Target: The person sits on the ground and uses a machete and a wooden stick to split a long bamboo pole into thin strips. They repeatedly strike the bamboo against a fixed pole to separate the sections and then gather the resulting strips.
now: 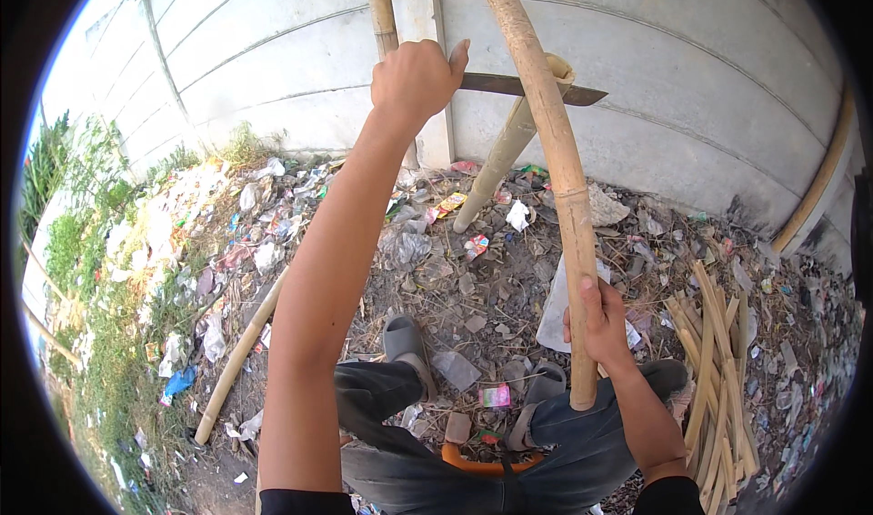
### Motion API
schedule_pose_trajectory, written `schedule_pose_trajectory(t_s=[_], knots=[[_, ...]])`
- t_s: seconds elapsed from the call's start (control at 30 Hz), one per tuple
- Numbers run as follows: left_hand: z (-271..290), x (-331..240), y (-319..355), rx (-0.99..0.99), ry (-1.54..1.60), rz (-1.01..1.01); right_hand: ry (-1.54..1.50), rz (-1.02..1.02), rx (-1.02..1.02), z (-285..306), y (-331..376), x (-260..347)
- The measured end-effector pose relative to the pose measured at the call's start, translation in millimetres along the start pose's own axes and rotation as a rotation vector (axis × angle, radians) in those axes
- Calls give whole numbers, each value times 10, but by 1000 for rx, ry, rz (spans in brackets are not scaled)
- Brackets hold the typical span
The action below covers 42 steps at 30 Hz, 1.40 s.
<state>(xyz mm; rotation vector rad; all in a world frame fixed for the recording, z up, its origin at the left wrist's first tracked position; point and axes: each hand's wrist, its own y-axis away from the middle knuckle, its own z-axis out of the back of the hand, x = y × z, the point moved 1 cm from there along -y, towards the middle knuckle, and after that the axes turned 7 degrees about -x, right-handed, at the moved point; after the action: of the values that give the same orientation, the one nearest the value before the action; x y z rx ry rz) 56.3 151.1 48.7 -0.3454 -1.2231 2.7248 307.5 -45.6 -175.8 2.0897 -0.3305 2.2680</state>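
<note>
My left hand (414,79) is raised and closed round what seems to be the handle of a machete (587,97); the handle is hidden in the fist. The dark blade points right and passes behind a long, slightly bent bamboo pole (568,183). My right hand (602,324) grips that pole near its lower end, thumb along the front, holding it tilted upright. Its upper end reaches the top of the view. Behind it a greenish bamboo stick (498,165) leans with its hollow top by the blade; whether they touch I cannot tell.
A pale concrete wall (637,42) stands ahead. Split bamboo strips (714,388) lie heaped at the right. Another bamboo stick (238,365) slants at the left. Litter and stones cover the ground round my grey sandals (406,340). An orange seat edge (491,465) shows below me.
</note>
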Motion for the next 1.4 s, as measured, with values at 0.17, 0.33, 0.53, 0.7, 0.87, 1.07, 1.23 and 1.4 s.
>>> schedule_pose_trajectory(t_s=[0.17, 0.33, 0.53, 0.7, 0.87, 1.07, 1.23, 1.4], knots=[[-27, 88, 171, -118, -42, -5, 77, 67, 21, -4, -90, -129], [1, 216, 334, -176, 13, 41, 107, 96, 36, -40, -87, -229], [11, 251, 441, -254, 98, 15, 125, 99, 51, -37, -69, -226], [-46, 334, 476, -340, 77, -15, 105, 112, 48, -62, -69, -263], [-71, 383, 521, -394, 76, -28, 120, 100, 74, -73, -66, -255], [-14, 368, 597, -355, 40, -24, 137, 124, 67, -69, -49, -258], [114, 505, 513, -12, -21, -284, 139, 96, 78, -75, -148, -87], [175, 408, 539, -276, 204, -259, 160, 50, 89, -71, -340, 10]])
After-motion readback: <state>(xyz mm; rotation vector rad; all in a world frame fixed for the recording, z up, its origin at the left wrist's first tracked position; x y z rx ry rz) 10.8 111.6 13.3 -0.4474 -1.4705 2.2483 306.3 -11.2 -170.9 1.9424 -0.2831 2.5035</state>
